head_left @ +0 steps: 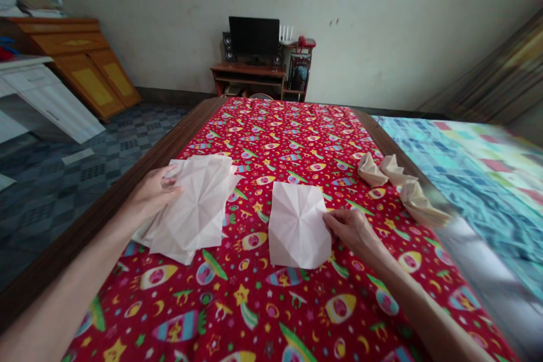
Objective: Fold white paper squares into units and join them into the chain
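Observation:
A stack of thin white paper sheets (199, 203) with radiating creases lies loosely fanned on the left of the red cloth. My left hand (155, 189) rests at the stack's left edge, thumb over the paper and apart from the partly curled fingers. Nearer the middle, a single creased white sheet (297, 229) shows fold lines meeting at its centre. My right hand (348, 226) pinches that sheet's right edge between thumb and fingers. Beyond it on the right stand several folded pale paper pieces (371, 171), pointed and boat-like.
A red patterned cloth (271, 300) covers the long table, whose brown wooden edge (169, 150) shows at the left. To the right is a bed (458, 169) with blue patterned bedding. A desk with a monitor (254, 37) stands at the far wall; a wooden cabinet (99, 70) is at left.

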The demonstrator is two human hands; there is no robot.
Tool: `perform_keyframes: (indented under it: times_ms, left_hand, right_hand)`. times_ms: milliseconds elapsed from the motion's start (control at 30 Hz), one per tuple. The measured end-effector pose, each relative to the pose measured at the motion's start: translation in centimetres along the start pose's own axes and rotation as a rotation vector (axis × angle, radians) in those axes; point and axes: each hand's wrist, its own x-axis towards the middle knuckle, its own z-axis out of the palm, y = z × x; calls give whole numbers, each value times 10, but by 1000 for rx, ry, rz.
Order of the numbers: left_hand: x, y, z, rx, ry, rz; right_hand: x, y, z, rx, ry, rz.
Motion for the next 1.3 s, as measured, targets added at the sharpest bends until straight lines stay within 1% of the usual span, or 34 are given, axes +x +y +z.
perform_keyframes:
  times_ms: [67, 100, 133, 200, 267, 300, 367, 400, 433, 467, 533, 633, 767, 867, 967, 1000, 1067, 1133, 1200, 1233, 1300]
  left_hand:
    - [-4, 9, 6, 222, 121, 234]
    - [-9, 18, 11, 274, 155, 370]
    - [-16, 27, 19, 301, 158, 482]
    - [-36, 47, 40, 355, 36, 605]
    - [-59, 61, 67, 404, -193, 677]
    - [-69, 65, 81, 412, -318, 711]
    - [-85, 65, 109, 486, -548, 735]
    - [-90, 63, 121, 518, -615, 764]
    - [-93, 61, 132, 552, -637, 789]
    - [-94, 59, 142, 581, -636, 814]
    - [-92, 58, 155, 608, -630, 844]
    - [-86, 63, 162, 590, -626, 912]
    - [-83, 63, 159, 487, -641, 972]
    - [-86, 53, 157, 415, -634, 937]
    - [-91, 41, 156, 370, -650, 883]
    - [-93, 38, 155, 353, -656, 866]
    - [-95, 33, 155, 314, -665, 826]
    - [-96, 30, 155, 274, -667, 788]
    - [-97, 29, 155, 251, -661, 771]
    - [-97, 29, 156, 252, -658, 773]
    - [-98, 30, 156, 278, -656, 793]
  right_hand:
    - [-2, -1, -1, 51, -6, 13]
    - [-2, -1, -2, 92, -8, 26]
    - [-3, -1, -2, 149, -13, 44]
    - [-4, -2, -3, 284, -29, 89]
    - [-5, -4, -2, 399, -41, 133]
    - [-6, -5, -2, 435, -48, 146]
    - [-8, -8, -1, 484, -82, 162]
    - [-9, -9, 0, 507, -105, 164]
    - [-10, -10, 1, 528, -124, 166]
    - [-11, -11, 1, 543, -135, 168]
    - [-12, -12, 3, 557, -138, 170]
    - [-11, -9, 6, 529, -114, 147]
    - [-8, -1, 8, 434, -75, 95]
    - [-9, 6, 5, 301, -18, 39]
    - [-17, 13, -2, 83, 110, -57]
    - [-21, 15, -4, -1, 159, -101]
    - [-31, 18, -9, -184, 199, -239]
    - [-40, 21, -11, -296, 171, -445]
    - [-45, 23, -9, -356, 135, -624]
    - [-47, 24, -7, -381, 130, -682]
    - [-45, 26, -3, -422, 151, -745]
